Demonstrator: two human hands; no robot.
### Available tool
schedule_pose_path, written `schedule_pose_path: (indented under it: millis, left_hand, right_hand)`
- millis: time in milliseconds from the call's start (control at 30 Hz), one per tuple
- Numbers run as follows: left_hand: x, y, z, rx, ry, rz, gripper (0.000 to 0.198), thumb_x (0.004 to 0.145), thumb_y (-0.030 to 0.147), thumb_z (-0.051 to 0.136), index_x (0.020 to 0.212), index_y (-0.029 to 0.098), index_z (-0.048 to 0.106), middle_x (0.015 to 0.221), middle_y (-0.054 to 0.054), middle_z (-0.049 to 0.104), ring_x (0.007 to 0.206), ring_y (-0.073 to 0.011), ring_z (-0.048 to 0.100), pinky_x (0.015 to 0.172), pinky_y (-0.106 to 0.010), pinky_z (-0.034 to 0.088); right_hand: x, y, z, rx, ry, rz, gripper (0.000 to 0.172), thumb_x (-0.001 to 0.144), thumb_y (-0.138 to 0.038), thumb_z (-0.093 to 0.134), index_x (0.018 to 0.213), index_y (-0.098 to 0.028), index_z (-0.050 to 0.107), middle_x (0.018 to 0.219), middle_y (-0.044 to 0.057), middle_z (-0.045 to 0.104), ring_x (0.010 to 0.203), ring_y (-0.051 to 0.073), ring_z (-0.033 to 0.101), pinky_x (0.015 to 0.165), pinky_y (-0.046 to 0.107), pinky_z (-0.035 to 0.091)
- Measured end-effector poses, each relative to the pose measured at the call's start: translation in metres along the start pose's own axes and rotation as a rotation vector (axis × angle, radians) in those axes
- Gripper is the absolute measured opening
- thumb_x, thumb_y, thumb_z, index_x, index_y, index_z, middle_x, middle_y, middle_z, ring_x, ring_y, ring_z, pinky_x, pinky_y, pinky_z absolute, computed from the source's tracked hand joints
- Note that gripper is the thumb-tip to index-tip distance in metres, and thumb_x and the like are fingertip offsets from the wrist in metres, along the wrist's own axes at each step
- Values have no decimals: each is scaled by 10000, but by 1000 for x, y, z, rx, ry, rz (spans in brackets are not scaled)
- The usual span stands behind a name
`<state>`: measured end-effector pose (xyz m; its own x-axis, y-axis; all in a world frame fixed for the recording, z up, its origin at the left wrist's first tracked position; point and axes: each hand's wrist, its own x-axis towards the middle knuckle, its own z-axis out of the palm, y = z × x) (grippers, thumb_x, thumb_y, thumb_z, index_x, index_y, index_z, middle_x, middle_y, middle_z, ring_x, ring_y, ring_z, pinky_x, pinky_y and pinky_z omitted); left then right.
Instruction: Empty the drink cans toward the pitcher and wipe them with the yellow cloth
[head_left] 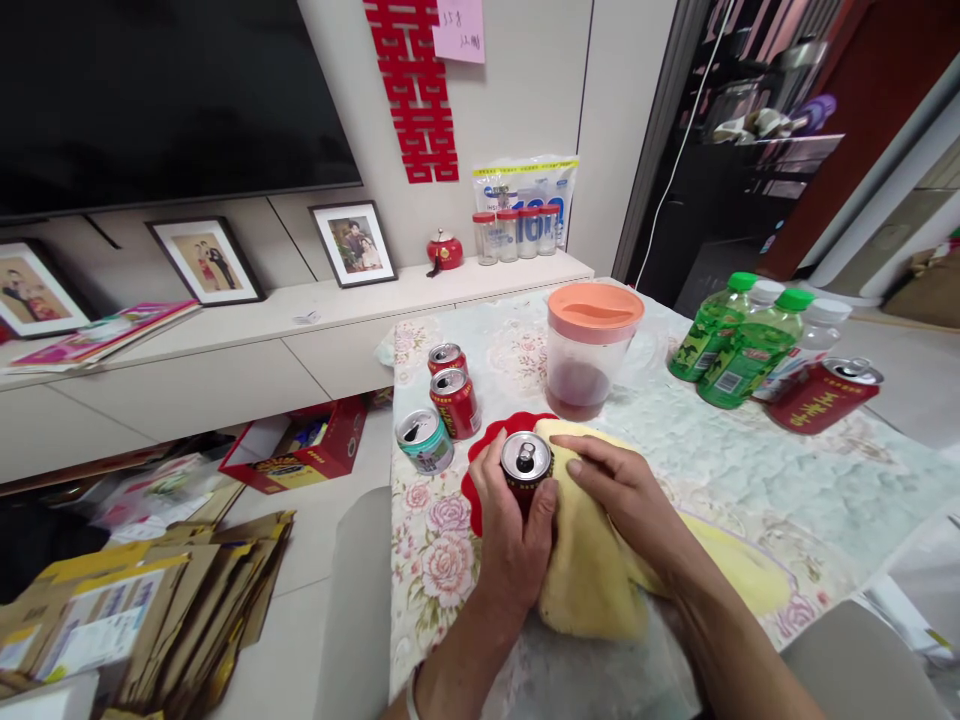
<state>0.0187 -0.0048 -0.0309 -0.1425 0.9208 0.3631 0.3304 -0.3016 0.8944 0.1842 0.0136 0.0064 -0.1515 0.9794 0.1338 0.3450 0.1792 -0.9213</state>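
Can: The dark drink can (526,460) stands roughly upright between my left fingers and thumb, pull-tab top showing, a scalloped red mat (475,500) around it.
Left hand (512,525): The nearer one, wrapped about the can and gripping it.
Right hand (616,485): Fingers lie on the yellow cloth (589,570), just right of the can; whether they pinch it, I cannot tell.
Neighbors: Three cans (456,405) sit left of my left fingers; a lidded pitcher (576,375) stands beyond my right fingertips.
Edges: Flowered tablecloth (439,570) spreads left from my left knuckles to the table's edge.
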Motion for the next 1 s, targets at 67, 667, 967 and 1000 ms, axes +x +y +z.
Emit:
schedule_pose_path:
  millis: [67,667,967,1000]
  left_hand:
    - [-1,0,0,-54,-25,-35,661,1051,465,615,1612,217,370,1625,-218,467,1548,-381,470,1257,-622,432]
    - [-1,1,0,-172,-57,-74,616,1099,490,509,1639,223,379,1662,-210,487,1543,-383,503,1260,-598,449]
    - [-1,0,1,-95,-9,-23,619,1071,460,569,1610,213,393,1614,-208,482,1520,-381,494,1262,-611,417]
    - [0,0,1,-64,1,-15,628,1063,449,582,1613,213,393,1599,-206,482,1522,-381,486,1262,-613,413]
  right_hand:
    - [-3,-4,0,136,52,11,411,1022,-464,626,1324,-231,779,1408,79,765,1273,264,729,1129,413,547]
    - [1,19,19,-486,-122,-60,275,991,-112,446,1020,-158,715,963,116,669,880,243,623,798,360,452]
    - [3,21,21,-439,-75,-33,250,939,-97,497,981,-143,740,949,132,687,879,258,636,808,379,450]
    - [4,18,17,-388,-62,-47,275,951,-121,504,1056,-148,757,1015,134,719,958,266,669,869,386,480]
